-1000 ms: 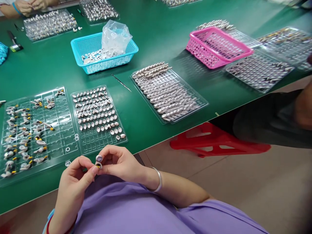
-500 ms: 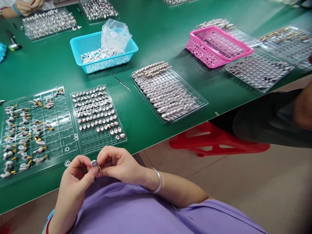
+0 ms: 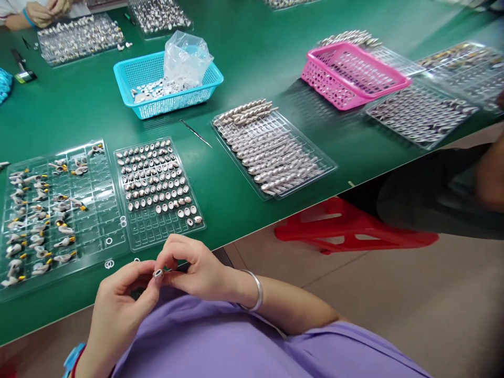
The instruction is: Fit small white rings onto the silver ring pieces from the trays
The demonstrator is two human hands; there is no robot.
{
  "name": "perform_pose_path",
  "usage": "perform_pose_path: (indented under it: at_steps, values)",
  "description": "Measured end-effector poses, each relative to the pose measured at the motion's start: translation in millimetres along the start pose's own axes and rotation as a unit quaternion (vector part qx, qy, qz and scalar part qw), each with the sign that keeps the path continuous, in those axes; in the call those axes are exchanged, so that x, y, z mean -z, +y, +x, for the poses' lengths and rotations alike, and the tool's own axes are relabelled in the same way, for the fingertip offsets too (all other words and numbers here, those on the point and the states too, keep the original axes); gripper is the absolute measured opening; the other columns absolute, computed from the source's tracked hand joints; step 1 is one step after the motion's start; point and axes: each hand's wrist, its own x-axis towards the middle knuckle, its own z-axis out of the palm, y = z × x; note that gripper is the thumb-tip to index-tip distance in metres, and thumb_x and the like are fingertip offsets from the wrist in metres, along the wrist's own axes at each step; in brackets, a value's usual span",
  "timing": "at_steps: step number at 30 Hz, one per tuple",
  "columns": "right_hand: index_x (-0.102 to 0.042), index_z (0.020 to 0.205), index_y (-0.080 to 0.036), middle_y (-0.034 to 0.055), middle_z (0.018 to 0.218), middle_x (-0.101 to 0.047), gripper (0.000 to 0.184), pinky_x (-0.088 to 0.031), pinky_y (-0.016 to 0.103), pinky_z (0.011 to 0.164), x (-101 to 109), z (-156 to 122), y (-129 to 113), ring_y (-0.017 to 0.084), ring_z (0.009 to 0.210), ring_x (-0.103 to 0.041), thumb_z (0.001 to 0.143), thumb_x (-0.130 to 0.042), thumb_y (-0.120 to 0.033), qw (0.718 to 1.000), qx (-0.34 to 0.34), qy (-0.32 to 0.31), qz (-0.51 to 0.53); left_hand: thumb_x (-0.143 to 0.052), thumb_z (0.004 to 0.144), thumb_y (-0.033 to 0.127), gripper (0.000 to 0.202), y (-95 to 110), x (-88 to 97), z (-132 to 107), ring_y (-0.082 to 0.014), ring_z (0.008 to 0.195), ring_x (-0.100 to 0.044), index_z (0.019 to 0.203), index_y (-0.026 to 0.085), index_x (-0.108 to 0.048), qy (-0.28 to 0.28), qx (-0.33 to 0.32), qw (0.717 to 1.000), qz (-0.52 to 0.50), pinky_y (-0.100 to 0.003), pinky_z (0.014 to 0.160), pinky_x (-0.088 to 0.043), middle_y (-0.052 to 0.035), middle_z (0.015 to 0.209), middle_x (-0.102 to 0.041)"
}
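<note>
Between the thumb and forefinger of my left hand (image 3: pixel 122 299) is a small white oval earbud part (image 3: pixel 158 273) with a dark centre. My right hand (image 3: pixel 197 268) closes its fingertips on the same part from the other side; its fingers partly hide it. Just beyond the hands lies a clear tray (image 3: pixel 144 231) with rows of small white oval shells. To its left, a larger clear tray (image 3: pixel 92 210) carries white earbud pieces with yellow ends. A few white rings (image 3: pixel 109 264) lie at that tray's near edge.
Tweezers (image 3: pixel 196 133) lie beyond the small tray. A blue basket (image 3: pixel 169 105) holds a plastic bag and loose white parts. Right of it are a tray of stacked grey-white pieces (image 3: pixel 275 152) and a pink basket (image 3: pixel 354 79). A red stool (image 3: pixel 354 231) stands below the table edge.
The part between my fingertips has turned and moved slightly down and right, showing a dark oval opening. My left hand has shifted right, uncovering a white ring on the table.
</note>
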Motion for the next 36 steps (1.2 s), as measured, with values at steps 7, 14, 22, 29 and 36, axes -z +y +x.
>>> perform_pose_path:
  at_steps: [7,14,22,29,36]
  values:
    - [-0.060,0.099,-0.016,0.0017,0.089,-0.059,0.030,-0.049,0.025,0.076,25,10,-22,0.013,0.081,-0.055,0.078,-0.078,-0.028,0.994,-0.008,-0.100,-0.039,-0.069,0.079,0.021,0.008,10,-1.5,3,-0.0146,0.060,-0.066,0.085,0.022,-0.074,0.077,-0.138,0.972,0.175,-0.023,0.057,-0.053,-0.0008,0.076,-0.075]
    - [-0.063,0.093,-0.016,0.0031,0.084,-0.063,0.012,-0.049,0.024,0.073,28,10,-26,0.014,0.078,-0.058,0.089,-0.065,-0.027,0.987,-0.012,-0.116,-0.113,-0.068,0.082,0.018,0.016,-1,-4.4,1,-0.0173,0.072,-0.070,0.097,0.020,-0.072,0.106,-0.231,0.931,0.262,-0.026,0.070,-0.054,-0.0053,0.087,-0.076]
    - [-0.064,0.094,-0.015,0.0041,0.086,-0.066,0.008,-0.050,0.024,0.072,25,5,-19,0.013,0.077,-0.058,0.086,-0.064,-0.016,0.988,-0.036,-0.108,-0.102,-0.068,0.082,0.013,0.020,-1,-6.0,1,-0.0168,0.072,-0.070,0.101,0.018,-0.071,0.114,-0.237,0.923,0.281,-0.025,0.071,-0.054,-0.0056,0.087,-0.076]
    - [-0.066,0.095,-0.015,0.0037,0.085,-0.066,0.011,-0.053,0.025,0.070,25,3,-17,0.012,0.073,-0.061,0.086,-0.065,-0.020,0.991,-0.078,-0.097,-0.053,-0.069,0.080,0.010,0.024,-4,-8.6,0,-0.0173,0.075,-0.070,0.101,0.019,-0.070,0.123,-0.251,0.917,0.283,-0.025,0.073,-0.054,-0.0055,0.088,-0.075]
    - [-0.066,0.092,-0.016,0.0047,0.090,-0.064,0.009,-0.056,0.025,0.076,21,0,-13,0.013,0.080,-0.062,0.084,-0.064,-0.012,0.995,-0.035,-0.058,-0.068,-0.068,0.081,0.012,0.020,-2,-9.6,1,-0.0152,0.071,-0.069,0.100,0.019,-0.070,0.114,-0.238,0.925,0.275,-0.024,0.070,-0.053,-0.0044,0.087,-0.075]
